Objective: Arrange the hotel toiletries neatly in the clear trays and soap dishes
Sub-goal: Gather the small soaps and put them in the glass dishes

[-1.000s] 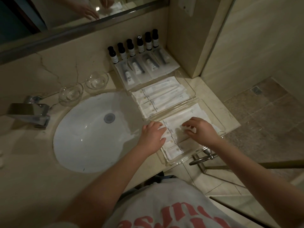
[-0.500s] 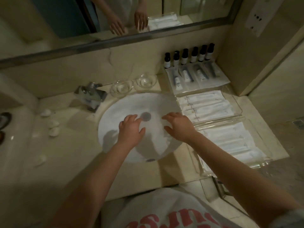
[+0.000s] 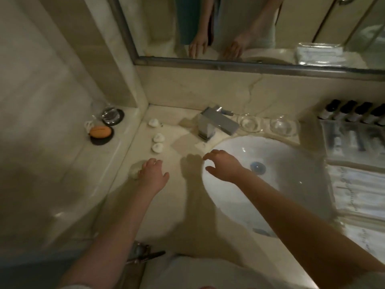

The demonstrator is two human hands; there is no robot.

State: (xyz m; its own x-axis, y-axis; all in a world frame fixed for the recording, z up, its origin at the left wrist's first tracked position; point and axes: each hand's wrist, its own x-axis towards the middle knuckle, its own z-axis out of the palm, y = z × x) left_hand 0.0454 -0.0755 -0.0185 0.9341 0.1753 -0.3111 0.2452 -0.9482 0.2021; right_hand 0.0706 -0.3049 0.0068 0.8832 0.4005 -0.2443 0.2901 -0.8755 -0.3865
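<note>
White, round wrapped soaps lie loose on the marble desk (image 3: 187, 205). One soap (image 3: 135, 171) is touching the tips of the left hand (image 3: 153, 177), half hidden under them. Three more soaps (image 3: 157, 147) sit in a line just beyond those fingers (image 3: 150, 163), running up toward the corner. The left fingers are spread and slightly curled over the near soap; whether they have closed on it I cannot tell, since motion blur and the hand itself hide the contact. The right hand (image 3: 224, 165) hangs over the rim of the sink (image 3: 281, 184) with its fingers (image 3: 210, 155) apart and curled, holding nothing.

Two clear soap dishes (image 3: 249, 123) stand well beyond the right hand, past the tap (image 3: 215, 124), and both look empty. The step in hand appears to be gathering the soaps for those dishes.

To do it well, the left hand should pinch the near soap by its sides rather than press down on it, as the wrapper probably slides on polished stone. The right hand is nearer the dishes, so passing each soap across would likely save reaching around the tap. Setting each soap down centred, with any wrapper pleats facing up, would keep the pair of dishes looking matched. The basin edge is close; a dropped soap could roll in.
</note>
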